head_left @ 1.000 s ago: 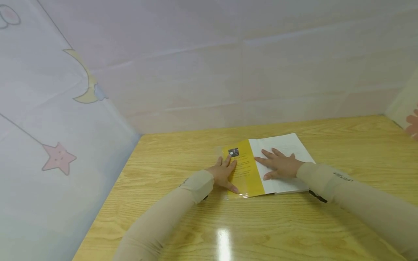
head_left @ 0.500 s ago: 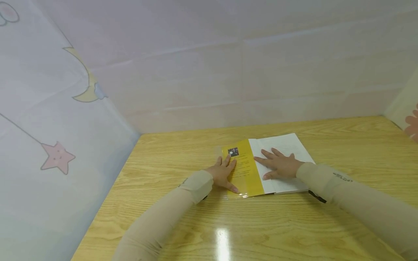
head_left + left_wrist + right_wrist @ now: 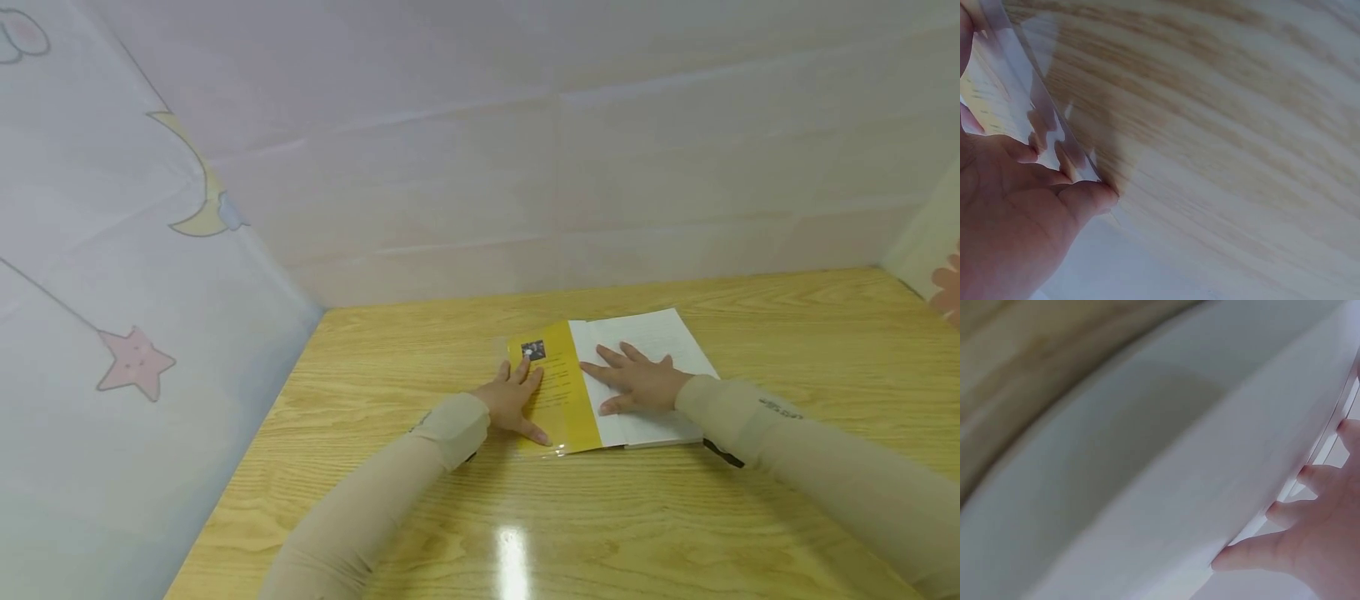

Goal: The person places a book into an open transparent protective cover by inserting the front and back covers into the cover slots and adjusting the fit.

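Note:
An open book (image 3: 651,429) lies on the wooden table, white page up on the right. Its yellow cover flap (image 3: 581,408), with a small photo and lines of print, is spread out on the left. A clear plastic sleeve (image 3: 1022,81) sticks out past the flap's edge. My left hand (image 3: 510,404) rests on the flap with fingers spread; its fingertips touch the plastic in the left wrist view. Flat on the white page (image 3: 667,333) rests my right hand (image 3: 641,382), fingers apart. The right wrist view shows those fingertips (image 3: 1225,557) touching the paper.
The wood-grain table (image 3: 420,517) extends on all sides of the book. Behind it stands a pale wall covering (image 3: 450,208). Another covering with a pink star (image 3: 137,364) and a yellow moon borders the left side.
The book and my right hand have shifted very slightly to the left. My left hand stays in nearly the same place on the flap.

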A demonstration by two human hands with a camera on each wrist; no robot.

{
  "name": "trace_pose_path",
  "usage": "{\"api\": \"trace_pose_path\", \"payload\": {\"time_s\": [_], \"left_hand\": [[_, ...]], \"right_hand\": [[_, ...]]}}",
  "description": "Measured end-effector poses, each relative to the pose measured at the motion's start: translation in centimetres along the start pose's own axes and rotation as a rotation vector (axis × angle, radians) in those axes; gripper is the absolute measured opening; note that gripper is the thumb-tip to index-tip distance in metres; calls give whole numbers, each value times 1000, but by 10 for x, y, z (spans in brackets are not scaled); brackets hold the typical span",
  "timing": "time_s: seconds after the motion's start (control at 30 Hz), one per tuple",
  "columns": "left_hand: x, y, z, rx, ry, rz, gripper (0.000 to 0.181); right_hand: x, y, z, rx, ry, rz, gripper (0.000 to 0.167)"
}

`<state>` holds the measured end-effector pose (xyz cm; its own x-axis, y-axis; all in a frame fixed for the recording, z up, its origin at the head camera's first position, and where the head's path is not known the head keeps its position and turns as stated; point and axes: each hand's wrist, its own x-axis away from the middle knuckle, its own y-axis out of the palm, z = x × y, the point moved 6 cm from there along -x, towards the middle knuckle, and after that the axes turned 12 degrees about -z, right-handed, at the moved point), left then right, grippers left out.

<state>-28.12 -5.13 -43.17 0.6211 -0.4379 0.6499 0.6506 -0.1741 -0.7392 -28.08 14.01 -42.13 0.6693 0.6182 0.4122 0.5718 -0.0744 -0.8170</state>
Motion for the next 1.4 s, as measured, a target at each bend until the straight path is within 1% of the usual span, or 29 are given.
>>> {"api": "trace_pose_path", "payload": {"time_s": [0.2,0.3,0.43,0.53,0.63,0.87,1.13,1.3,1.4], "left_hand": [[-7,1,-3,10,4,0,112],[-9,1,-5,11,23,5,114],[-3,-5,-4,12,59,8,116],[3,-8,-3,28,67,-2,115],[4,-9,-3,34,60,-6,115],[-2,-6,-5,48,25,13,117],[-2,-6,-5,49,26,7,118],[-2,-3,-7,40,27,14,117],[-1,-2,-7,61,27,13,117]], "right_hand": [[0,-1,1,14,13,-3,82],[0,-1,2,11,14,-5,82],[0,-1,1,-1,18,-10,82],[-1,-1,1,-3,20,-15,82],[-1,-1,1,5,23,-18,83],[-1,-1,2,18,24,-10,83],[1,-2,0,3,11,-12,82],[0,-2,-3,-15,6,-23,81],[0,-1,-3,-30,7,-31,81]]}}
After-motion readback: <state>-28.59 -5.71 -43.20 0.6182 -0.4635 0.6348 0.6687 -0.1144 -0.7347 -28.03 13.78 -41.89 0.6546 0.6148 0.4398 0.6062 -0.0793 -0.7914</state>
